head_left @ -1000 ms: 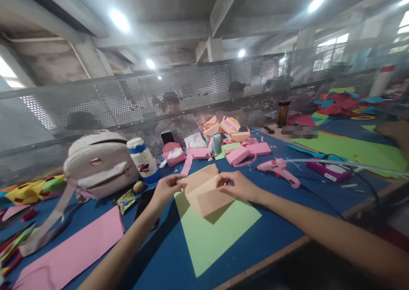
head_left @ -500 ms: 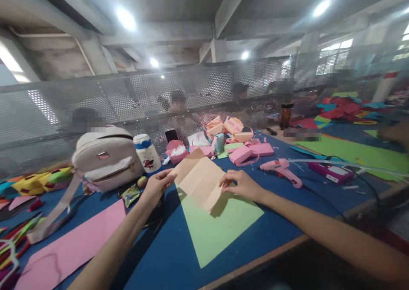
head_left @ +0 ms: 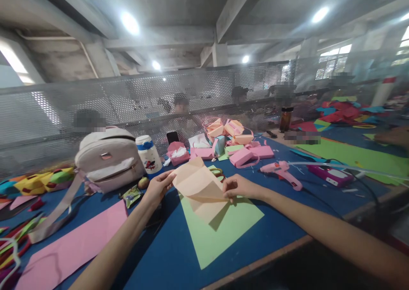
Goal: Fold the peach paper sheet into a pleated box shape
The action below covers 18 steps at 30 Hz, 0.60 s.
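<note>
A creased peach paper (head_left: 198, 183) is held up between both hands, above a green sheet (head_left: 220, 239) on the blue table. My left hand (head_left: 161, 185) pinches its upper left corner. At its right edge, my right hand (head_left: 238, 188) grips the paper between thumb and fingers. The handles of green scissors (head_left: 217, 173) show just behind the paper; their blades are hidden. To the right of my right hand lies a pink glue gun (head_left: 281, 172).
A pale backpack (head_left: 107, 160) and a white bottle (head_left: 149, 154) stand at the left, behind pink paper (head_left: 76, 247). Folded pink pieces (head_left: 244, 156) lie at the back. Further right are a purple box (head_left: 330, 175), a brown bottle (head_left: 286, 119) and green sheets (head_left: 354, 153).
The peach paper has tilted and opened out, with its lower corner further down and right. My right hand has moved slightly right and down. The scissor handles have come into view behind the paper.
</note>
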Motion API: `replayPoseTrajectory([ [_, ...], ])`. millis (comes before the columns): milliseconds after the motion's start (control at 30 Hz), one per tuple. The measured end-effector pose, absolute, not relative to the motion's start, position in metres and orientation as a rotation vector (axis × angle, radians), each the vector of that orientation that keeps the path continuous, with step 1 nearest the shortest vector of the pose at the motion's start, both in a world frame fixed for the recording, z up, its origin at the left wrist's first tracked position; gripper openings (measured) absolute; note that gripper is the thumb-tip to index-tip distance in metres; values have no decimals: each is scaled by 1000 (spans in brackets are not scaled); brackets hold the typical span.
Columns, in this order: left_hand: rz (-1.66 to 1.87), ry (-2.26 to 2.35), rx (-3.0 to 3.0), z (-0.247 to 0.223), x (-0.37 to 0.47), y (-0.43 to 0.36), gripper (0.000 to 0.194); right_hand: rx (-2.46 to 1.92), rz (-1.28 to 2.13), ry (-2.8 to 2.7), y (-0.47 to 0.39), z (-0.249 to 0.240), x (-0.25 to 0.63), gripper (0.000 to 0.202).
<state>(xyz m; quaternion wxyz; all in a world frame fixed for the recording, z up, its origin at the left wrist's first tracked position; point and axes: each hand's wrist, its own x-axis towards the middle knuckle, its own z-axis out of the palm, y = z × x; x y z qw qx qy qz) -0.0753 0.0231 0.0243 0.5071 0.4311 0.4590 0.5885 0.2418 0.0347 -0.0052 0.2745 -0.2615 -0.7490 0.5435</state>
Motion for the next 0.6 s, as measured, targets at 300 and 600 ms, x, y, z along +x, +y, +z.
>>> replayPoseTrajectory([
  [300,1480,1003,936,20,-69,26,33,-720,1391,-1822,47,-13,242,47],
  [600,1289,924,910,14,-36,6,70,-708,1345,-1833,42,-7,241,46],
])
